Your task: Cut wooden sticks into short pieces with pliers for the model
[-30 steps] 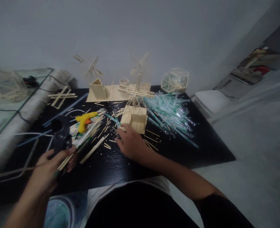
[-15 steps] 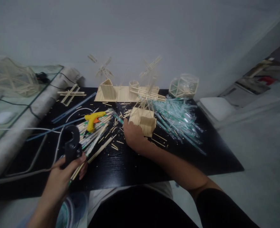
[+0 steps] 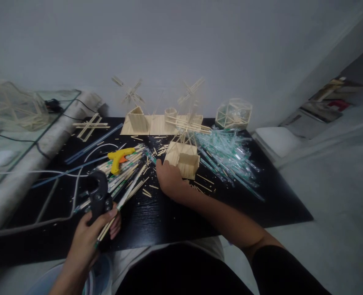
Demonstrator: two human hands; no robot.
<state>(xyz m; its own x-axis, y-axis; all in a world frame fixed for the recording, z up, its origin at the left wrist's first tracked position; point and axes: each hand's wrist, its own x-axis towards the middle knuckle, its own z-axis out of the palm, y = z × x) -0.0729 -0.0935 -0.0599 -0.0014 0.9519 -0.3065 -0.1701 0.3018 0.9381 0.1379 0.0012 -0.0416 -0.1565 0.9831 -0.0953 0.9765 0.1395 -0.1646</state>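
My left hand (image 3: 97, 229) is closed around a black hand tool with a curved, hook-like jaw (image 3: 99, 192). Thin wooden sticks (image 3: 105, 231), partly in a plastic sleeve, pass through the same grip. My right hand (image 3: 171, 180) has its fingers curled by the left edge of a small wooden windmill model (image 3: 189, 164). A clear-and-green plastic wrapper (image 3: 151, 155) runs up to those fingertips, and what they pinch is hidden. Between the hands, a yellow glue gun (image 3: 118, 159) lies on a pile of wrapped sticks (image 3: 122, 176).
Stick offcuts (image 3: 147, 192) are scattered over the black table (image 3: 144, 225). A heap of plastic wrappers (image 3: 230, 151) lies right. Behind stand wooden models (image 3: 138, 119) and a faceted glass-like frame (image 3: 234, 114). A white cable (image 3: 76, 190) crosses the left side; a bucket (image 3: 103, 270) stands below.
The view has shifted a little. My left hand has moved right and nearer my body with the black tool and sticks. My right hand's fingers, spread before, have drawn together beside the model.
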